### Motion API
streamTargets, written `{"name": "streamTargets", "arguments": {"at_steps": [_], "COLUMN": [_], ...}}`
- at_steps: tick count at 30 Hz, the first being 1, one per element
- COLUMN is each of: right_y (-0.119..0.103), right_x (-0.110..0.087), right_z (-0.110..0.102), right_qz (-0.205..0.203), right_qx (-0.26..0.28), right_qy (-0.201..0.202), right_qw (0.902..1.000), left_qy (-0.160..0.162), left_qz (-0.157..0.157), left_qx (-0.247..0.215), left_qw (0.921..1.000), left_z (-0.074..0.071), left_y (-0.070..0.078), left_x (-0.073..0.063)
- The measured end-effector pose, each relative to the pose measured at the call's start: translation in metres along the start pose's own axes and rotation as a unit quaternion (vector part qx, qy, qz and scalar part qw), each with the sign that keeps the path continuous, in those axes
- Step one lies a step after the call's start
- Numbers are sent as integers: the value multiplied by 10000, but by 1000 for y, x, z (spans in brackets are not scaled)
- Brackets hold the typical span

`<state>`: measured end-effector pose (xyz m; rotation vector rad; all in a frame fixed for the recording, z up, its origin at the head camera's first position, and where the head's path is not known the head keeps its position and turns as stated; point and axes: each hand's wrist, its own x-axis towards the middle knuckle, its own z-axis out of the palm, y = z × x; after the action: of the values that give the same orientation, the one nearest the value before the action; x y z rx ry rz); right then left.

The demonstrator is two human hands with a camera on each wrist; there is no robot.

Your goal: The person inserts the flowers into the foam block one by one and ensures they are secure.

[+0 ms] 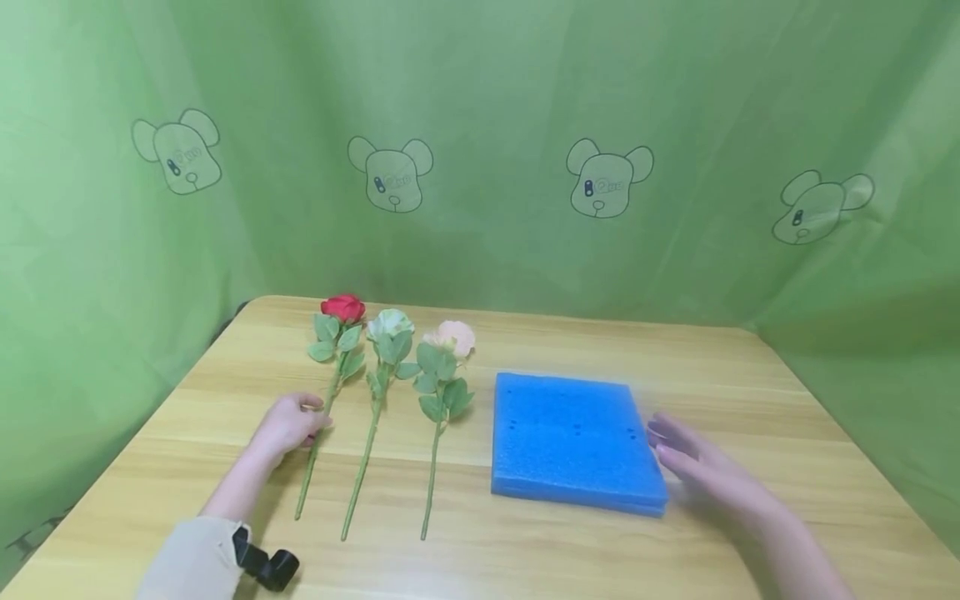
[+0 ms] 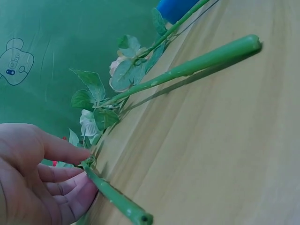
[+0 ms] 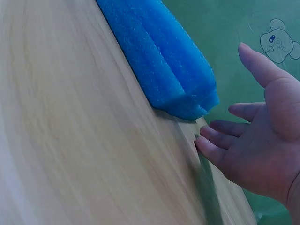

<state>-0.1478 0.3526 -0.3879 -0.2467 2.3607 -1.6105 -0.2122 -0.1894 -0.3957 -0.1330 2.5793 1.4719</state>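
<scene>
Three artificial roses lie side by side on the left of the table: a red rose (image 1: 343,309), a pale green-white rose (image 1: 390,323) and a pink rose (image 1: 454,337). My left hand (image 1: 295,421) pinches the red rose's green stem (image 2: 117,199) between thumb and fingers, about halfway along it. To the right lies a square blue foam block (image 1: 573,442) with small dark holes in its top. Beside its right edge is my right hand (image 1: 697,458), fingers extended and thumb apart. Nothing is in that palm, as the right wrist view shows.
The wooden table (image 1: 600,554) carries the roses and the foam. Behind and at both sides hangs a green curtain (image 1: 495,242) with bear-head outlines. A black wrist mount (image 1: 266,562) sits on my left sleeve.
</scene>
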Motion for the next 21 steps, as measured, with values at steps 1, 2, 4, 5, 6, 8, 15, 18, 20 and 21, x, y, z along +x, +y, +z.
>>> {"name": "streamTargets", "arguments": {"at_steps": [1, 2, 4, 5, 6, 8, 15, 18, 20, 21], "right_y": [0, -1, -2, -2, -2, -3, 2, 2, 2, 2], "right_x": [0, -1, -1, -1, -1, -2, -2, -4, -5, -5], "right_z": [1, 2, 3, 3, 4, 5, 6, 5, 4, 4], "right_qz": [31, 74, 64, 26, -22, -99, -308, -382, -378, -380], "right_qx": [86, 156, 150, 84, 47, -85, -557, -840, -895, -923], "right_qy": [-35, -72, -146, -169, -203, -213, -104, -87, -63, -56], "right_qw": [10000, 9998, 9998, 9998, 9998, 9997, 9979, 9957, 9952, 9950], "left_qy": [6, 2, 0, -9, -13, -26, -135, -197, -246, -285], "left_qz": [-12, -18, -7, 7, 18, 20, -25, -61, -121, -143], "left_qx": [14, 30, 59, 69, 71, 52, -347, -444, -509, -545], "left_qw": [10000, 10000, 10000, 10000, 10000, 10000, 9993, 9988, 9983, 9980], "left_z": [1, 1, 2, 2, 2, 1, -2, -2, -3, -4], "left_y": [-1, -1, -2, -3, -3, -3, -4, -5, -4, -3], "left_x": [0, 0, 0, 0, 0, 0, -2, -2, -3, -3]}}
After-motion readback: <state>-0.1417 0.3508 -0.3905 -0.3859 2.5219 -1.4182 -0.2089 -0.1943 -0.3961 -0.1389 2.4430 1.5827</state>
